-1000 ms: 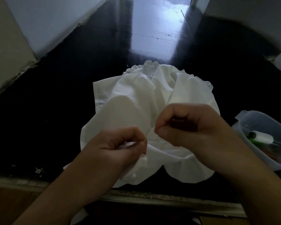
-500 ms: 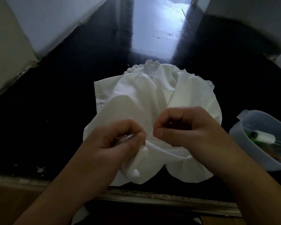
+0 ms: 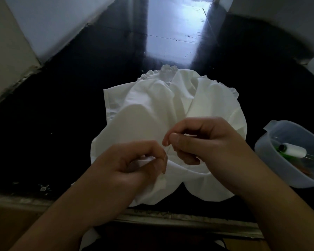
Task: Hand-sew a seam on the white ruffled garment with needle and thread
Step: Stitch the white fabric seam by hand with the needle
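Garment (image 3: 152, 113) on floor (image 3: 62, 124); tub (image 3: 272, 171) right.

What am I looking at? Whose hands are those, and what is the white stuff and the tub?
There is no machine here. A person wears a camera on their head, so you see their own two hands from above. The white stuff is a white ruffled garment lying on a dark shiny surface. The left hand grips a bunched edge of it. The right hand pinches a thin needle that points down at the cloth; the thread is too fine to see. To the right stands a clear plastic tub holding a white thread spool and something green.
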Motion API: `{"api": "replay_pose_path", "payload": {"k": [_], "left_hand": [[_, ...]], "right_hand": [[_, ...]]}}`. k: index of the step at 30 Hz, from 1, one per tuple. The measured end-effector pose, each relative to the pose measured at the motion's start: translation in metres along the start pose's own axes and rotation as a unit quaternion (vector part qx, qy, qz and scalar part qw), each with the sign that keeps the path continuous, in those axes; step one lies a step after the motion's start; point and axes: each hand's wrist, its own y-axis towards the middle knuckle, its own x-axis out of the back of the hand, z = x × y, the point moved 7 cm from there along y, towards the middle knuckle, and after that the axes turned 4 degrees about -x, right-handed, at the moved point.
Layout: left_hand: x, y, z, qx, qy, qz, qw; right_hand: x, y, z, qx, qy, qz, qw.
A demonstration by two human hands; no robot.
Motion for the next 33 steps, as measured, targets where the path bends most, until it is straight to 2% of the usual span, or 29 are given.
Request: {"api": "replay_pose_path", "payload": {"k": [3, 8, 14, 17, 21, 24, 27, 30, 33], "left_hand": [[0.006, 0.000, 0.001, -0.011, 0.002, -0.042, 0.999], [0.014, -0.001, 0.003, 0.019, 0.036, -0.108, 0.993], [0.007, -0.002, -0.001, 0.017, 0.103, -0.087, 0.991], [0.003, -0.003, -0.003, 0.016, 0.092, -0.052, 0.994], [0.001, -0.004, -0.009, -0.005, 0.073, -0.016, 0.997], [0.005, -0.004, -0.011, -0.015, 0.041, -0.036, 0.998], [0.012, -0.002, -0.006, -0.014, 0.024, -0.087, 0.996], [0.017, -0.002, -0.001, -0.002, 0.050, -0.124, 0.991], [0.015, -0.003, -0.003, 0.002, 0.101, -0.126, 0.987]], "right_hand": [[-0.002, 0.000, -0.002, -0.006, -0.012, 0.006, 1.000], [-0.006, -0.003, 0.006, 0.024, -0.109, 0.013, 0.994], [-0.007, -0.008, 0.017, 0.086, -0.157, 0.011, 0.984], [-0.006, -0.007, 0.019, 0.103, -0.164, -0.011, 0.981], [-0.002, -0.002, 0.010, 0.063, -0.106, -0.006, 0.992], [-0.002, -0.001, 0.000, 0.020, -0.077, 0.004, 0.997], [-0.007, -0.001, 0.000, 0.022, -0.100, 0.011, 0.995], [-0.009, -0.003, 0.006, 0.042, -0.147, 0.013, 0.988], [-0.011, -0.007, 0.012, 0.061, -0.192, 0.005, 0.980]]}}
